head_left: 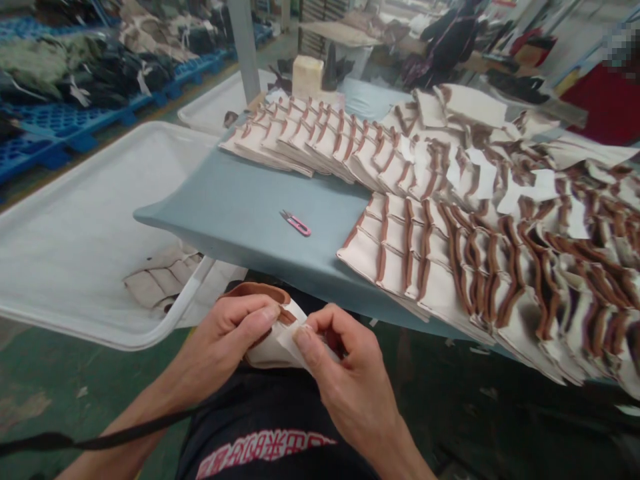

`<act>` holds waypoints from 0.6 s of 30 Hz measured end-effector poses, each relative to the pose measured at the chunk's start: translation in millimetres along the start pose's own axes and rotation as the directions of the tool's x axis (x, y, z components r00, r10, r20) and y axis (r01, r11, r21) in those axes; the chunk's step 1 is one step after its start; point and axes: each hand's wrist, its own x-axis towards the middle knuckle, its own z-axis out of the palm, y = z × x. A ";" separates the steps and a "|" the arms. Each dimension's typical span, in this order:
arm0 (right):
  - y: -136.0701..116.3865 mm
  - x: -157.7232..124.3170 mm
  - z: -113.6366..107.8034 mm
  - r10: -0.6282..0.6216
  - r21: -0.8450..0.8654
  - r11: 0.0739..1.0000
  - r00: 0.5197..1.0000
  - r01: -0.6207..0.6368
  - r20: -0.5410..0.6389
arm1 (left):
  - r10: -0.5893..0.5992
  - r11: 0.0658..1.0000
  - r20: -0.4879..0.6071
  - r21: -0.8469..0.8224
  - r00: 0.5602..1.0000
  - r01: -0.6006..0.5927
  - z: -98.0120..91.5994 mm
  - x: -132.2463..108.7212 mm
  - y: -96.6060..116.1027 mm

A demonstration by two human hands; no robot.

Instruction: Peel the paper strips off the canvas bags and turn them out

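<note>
Close to my body, over my dark apron (270,413), I hold a brown-and-cream sewn piece (275,357), leather or fabric; which I cannot tell. My left hand (235,337) pinches its brown edge between thumb and fingers. My right hand (345,360) is closed, with thumb and forefinger gripping a white strip (289,339) at the piece's edge. Whether that strip is joined to the piece does not show. The lower part of the piece is hidden behind my hands. Beyond them, pink thread snips (296,223) lie on the blue-grey table cover (225,200).
Overlapping rows of cream pieces with brown edges (400,260) spread over the table's right side and back. To the left stands a white bin (100,173) holding a few pieces (163,277). Blue pallets (100,113) carry bundles farther off. A person in dark clothes (453,37) is at the back.
</note>
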 end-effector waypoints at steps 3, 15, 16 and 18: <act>-3.6 4.0 -0.3 -0.015 -0.017 1.000 1.000 0.014 -0.017 | 0.030 0.999 -0.019 0.018 0.999 -0.030 0.8 1.9 2.9; -5.3 9.2 3.3 0.052 -0.092 0.994 0.999 -0.051 0.012 | 0.045 0.999 0.009 -0.019 0.999 -0.045 0.9 1.1 -4.5; -5.4 9.5 3.7 0.051 -0.092 0.995 0.999 -0.050 0.004 | 0.039 0.999 0.011 -0.030 0.999 -0.039 0.7 1.3 -6.7; -5.3 10.6 4.0 0.049 -0.098 0.994 0.999 -0.050 -0.011 | 0.034 0.999 0.013 -0.035 0.999 -0.033 0.1 2.0 -9.6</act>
